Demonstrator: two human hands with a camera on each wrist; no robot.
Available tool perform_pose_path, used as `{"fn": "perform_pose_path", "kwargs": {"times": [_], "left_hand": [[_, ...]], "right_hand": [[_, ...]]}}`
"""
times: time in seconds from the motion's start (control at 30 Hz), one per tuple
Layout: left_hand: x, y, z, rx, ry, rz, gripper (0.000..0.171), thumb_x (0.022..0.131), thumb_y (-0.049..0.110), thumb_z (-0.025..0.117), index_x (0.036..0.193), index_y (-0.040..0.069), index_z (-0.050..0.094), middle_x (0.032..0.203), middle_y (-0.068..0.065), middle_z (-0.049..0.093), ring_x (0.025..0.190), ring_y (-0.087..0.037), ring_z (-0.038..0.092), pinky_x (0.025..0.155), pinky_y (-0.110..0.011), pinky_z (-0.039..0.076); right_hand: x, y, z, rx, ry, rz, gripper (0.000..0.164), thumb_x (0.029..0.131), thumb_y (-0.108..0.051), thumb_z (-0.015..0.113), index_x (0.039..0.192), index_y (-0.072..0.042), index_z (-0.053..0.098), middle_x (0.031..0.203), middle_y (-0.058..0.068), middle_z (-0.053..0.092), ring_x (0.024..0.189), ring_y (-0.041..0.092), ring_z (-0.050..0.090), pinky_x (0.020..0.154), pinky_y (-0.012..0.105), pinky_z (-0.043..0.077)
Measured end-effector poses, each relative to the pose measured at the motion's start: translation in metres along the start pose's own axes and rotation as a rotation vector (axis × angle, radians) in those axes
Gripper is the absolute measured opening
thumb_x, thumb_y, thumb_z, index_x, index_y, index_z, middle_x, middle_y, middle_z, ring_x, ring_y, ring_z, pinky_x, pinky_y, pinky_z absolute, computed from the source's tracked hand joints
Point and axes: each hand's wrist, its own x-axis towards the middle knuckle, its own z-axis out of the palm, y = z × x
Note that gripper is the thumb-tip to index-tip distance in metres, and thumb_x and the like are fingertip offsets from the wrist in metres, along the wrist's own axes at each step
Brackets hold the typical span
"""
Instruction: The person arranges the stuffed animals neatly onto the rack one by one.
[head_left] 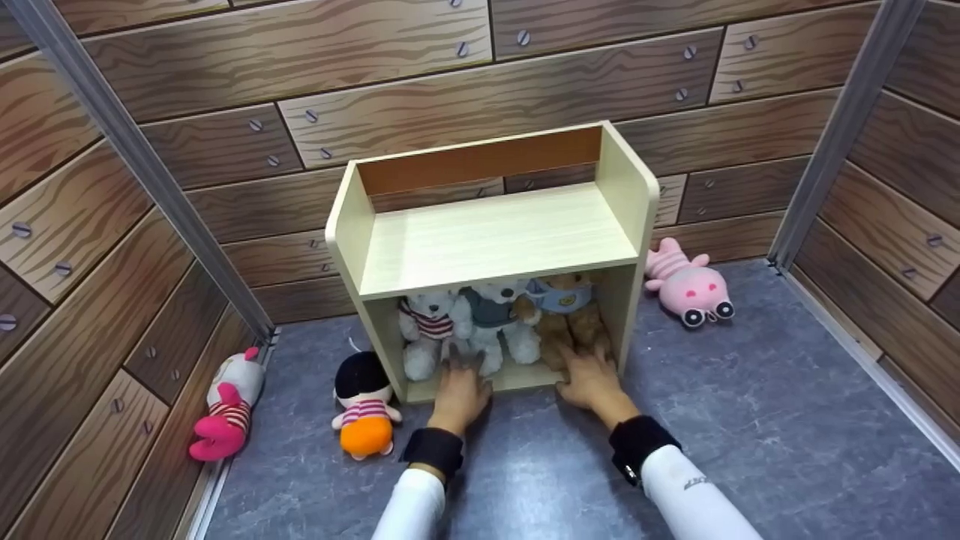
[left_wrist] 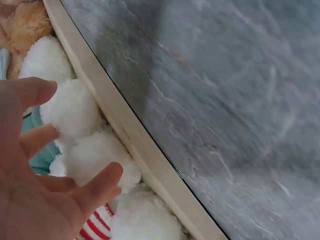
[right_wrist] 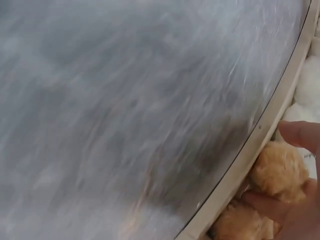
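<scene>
Three teddy bears sit side by side in the lower compartment of a pale wooden shelf (head_left: 499,232). From left to right they are a white bear in a red-striped shirt (head_left: 433,325), a white bear in a grey-green top (head_left: 491,311) and a brown bear in a light blue top (head_left: 562,300). My left hand (head_left: 461,390) reaches in with spread fingers, in front of the two white bears; the left wrist view has its fingertips close to their white legs (left_wrist: 75,110). With fingers extended, my right hand (head_left: 592,379) touches the brown bear's legs (right_wrist: 280,167).
Left of the shelf lies a black-haired doll with orange shorts (head_left: 366,435). A pink and white plush toy (head_left: 225,420) leans by the left wall (head_left: 90,337). At the shelf's right, a pink striped plush (head_left: 694,289) lies on the grey floor (head_left: 750,420).
</scene>
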Motion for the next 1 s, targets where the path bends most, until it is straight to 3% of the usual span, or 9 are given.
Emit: {"fn": "perform_pose_path", "kwargs": {"times": [0.33,0.53,0.63,0.77,0.9,1.0], "left_hand": [[-0.015,-0.006,-0.002,-0.024,-0.112,-0.080,0.061,0.087,0.022,0.074,0.142,0.006,0.054,0.146,-0.047,0.027,0.122,-0.064,0.043,0.096,-0.059,0.047],[-0.020,0.001,-0.010,-0.131,-0.191,-0.173,0.072,0.087,0.025,0.075,0.151,0.009,0.043,0.158,-0.037,0.013,0.135,-0.058,0.033,0.099,-0.057,0.046],[-0.027,0.006,-0.015,-0.146,-0.255,-0.208,0.065,0.089,0.025,0.073,0.145,0.003,0.048,0.155,-0.037,0.020,0.136,-0.054,0.033,0.099,-0.058,0.046],[-0.042,0.004,-0.022,-0.121,-0.313,-0.198,0.059,0.089,0.021,0.073,0.139,-0.001,0.052,0.149,-0.036,0.032,0.140,-0.051,0.031,0.101,-0.062,0.043],[-0.059,-0.002,-0.028,-0.150,-0.309,-0.175,0.050,0.087,0.016,0.072,0.131,-0.004,0.059,0.150,-0.033,0.036,0.136,-0.052,0.036,0.101,-0.064,0.041],[-0.070,-0.007,-0.033,-0.187,-0.253,-0.162,0.032,0.085,0.012,0.071,0.112,-0.005,0.066,0.129,-0.029,0.055,0.118,-0.049,0.053,0.095,-0.059,0.047]], "right_hand": [[-0.008,-0.001,0.008,0.031,-0.056,-0.018,0.084,0.082,-0.028,0.077,0.155,-0.012,0.036,0.144,0.032,0.046,0.144,0.057,0.017,0.107,0.073,0.026],[-0.009,0.007,-0.002,0.011,0.012,-0.052,0.079,0.082,-0.024,0.076,0.151,-0.008,0.041,0.138,0.032,0.053,0.143,0.056,0.021,0.105,0.070,0.032],[-0.013,0.015,-0.011,-0.010,0.049,-0.060,0.074,0.083,-0.020,0.074,0.149,-0.005,0.044,0.130,0.032,0.059,0.140,0.058,0.026,0.102,0.068,0.038],[-0.024,0.022,-0.021,-0.038,0.070,-0.091,0.067,0.084,-0.017,0.073,0.145,-0.002,0.048,0.126,0.030,0.062,0.138,0.055,0.033,0.094,0.064,0.046],[-0.032,0.027,-0.031,0.016,0.051,-0.141,0.052,0.082,-0.010,0.071,0.131,0.004,0.058,0.120,0.029,0.064,0.125,0.050,0.050,0.092,0.062,0.048],[-0.031,0.029,-0.049,0.117,0.062,-0.145,0.049,0.083,-0.005,0.067,0.128,0.011,0.057,0.117,0.033,0.062,0.113,0.051,0.057,0.095,0.061,0.047]]}}
